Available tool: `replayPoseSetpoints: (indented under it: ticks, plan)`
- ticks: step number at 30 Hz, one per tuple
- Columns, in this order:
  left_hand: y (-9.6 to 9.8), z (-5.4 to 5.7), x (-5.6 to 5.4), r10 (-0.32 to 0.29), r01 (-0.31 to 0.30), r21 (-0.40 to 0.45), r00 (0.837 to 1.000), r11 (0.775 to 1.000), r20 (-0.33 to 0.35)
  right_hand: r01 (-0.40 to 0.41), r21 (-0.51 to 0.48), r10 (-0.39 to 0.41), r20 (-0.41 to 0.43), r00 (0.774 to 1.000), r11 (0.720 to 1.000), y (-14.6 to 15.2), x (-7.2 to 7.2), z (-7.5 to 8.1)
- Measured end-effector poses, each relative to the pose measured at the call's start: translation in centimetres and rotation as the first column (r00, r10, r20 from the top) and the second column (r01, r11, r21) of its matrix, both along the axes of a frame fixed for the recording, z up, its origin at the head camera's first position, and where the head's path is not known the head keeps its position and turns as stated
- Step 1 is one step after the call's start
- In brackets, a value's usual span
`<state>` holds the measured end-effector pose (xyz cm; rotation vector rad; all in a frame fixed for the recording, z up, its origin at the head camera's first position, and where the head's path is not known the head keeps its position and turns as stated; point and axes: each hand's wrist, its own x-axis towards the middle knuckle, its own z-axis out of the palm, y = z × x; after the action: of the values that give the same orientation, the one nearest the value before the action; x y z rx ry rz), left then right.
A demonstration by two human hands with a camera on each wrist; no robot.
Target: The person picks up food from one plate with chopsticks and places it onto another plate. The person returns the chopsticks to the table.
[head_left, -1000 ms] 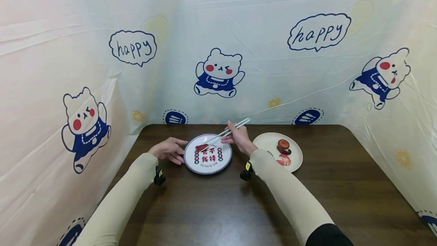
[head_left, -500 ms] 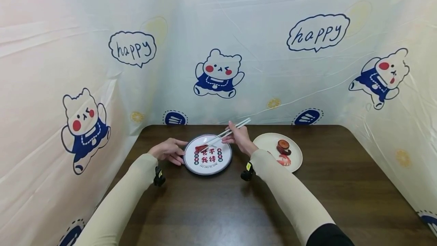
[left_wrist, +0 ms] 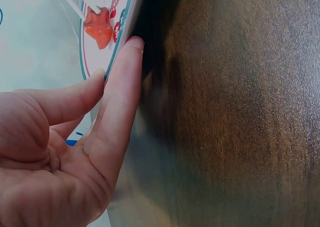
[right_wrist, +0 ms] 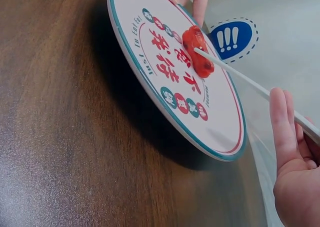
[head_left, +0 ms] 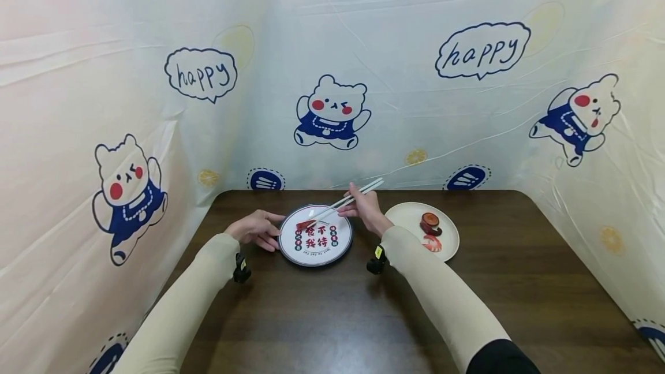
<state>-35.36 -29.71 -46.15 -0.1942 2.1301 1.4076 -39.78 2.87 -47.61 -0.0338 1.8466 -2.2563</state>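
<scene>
My left hand (head_left: pixel 256 228) holds the left rim of a white plate (head_left: pixel 314 255) with a dark edge band and printed red characters. In the left wrist view, the thumb lies at the rim and a finger (left_wrist: pixel 122 82) reaches along the plate's underside. My right hand (head_left: pixel 366 210) grips a pair of pale chopsticks (head_left: pixel 371 186), slanting down to the left over this plate. Their tips meet a small glossy red food piece (head_left: pixel 305 225) at the plate's left part. The right wrist view shows a chopstick tip against the red piece (right_wrist: pixel 196 52).
A cream plate (head_left: pixel 402 211) stands to the right, partly behind my right forearm. On it are a brown round-topped food piece (head_left: pixel 430 221) and a pink-orange shrimp (head_left: pixel 432 243). Both plates are on a dark wooden table (head_left: pixel 322 316), enclosed by a printed curtain (head_left: pixel 395 120).
The chopstick tips have drawn slightly closer together at the red piece. Both hands and both plates keep almost the same places.
</scene>
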Motion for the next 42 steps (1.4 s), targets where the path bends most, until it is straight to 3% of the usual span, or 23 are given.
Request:
replayPoseSetpoints:
  ticks: [16,42]
  plan:
    - [0.0,0.1,-0.1,-0.006,0.006,0.001,1.0,1.0,0.005,0.024,-0.016,-0.024,0.001,1.0,1.0,0.8,-0.1,1.0]
    - [0.1,-0.1,-0.2,-0.001,0.001,-0.013,1.0,1.0,0.007,0.067,-0.081,-0.069,-0.018,0.997,0.994,2.7,-0.4,1.3]
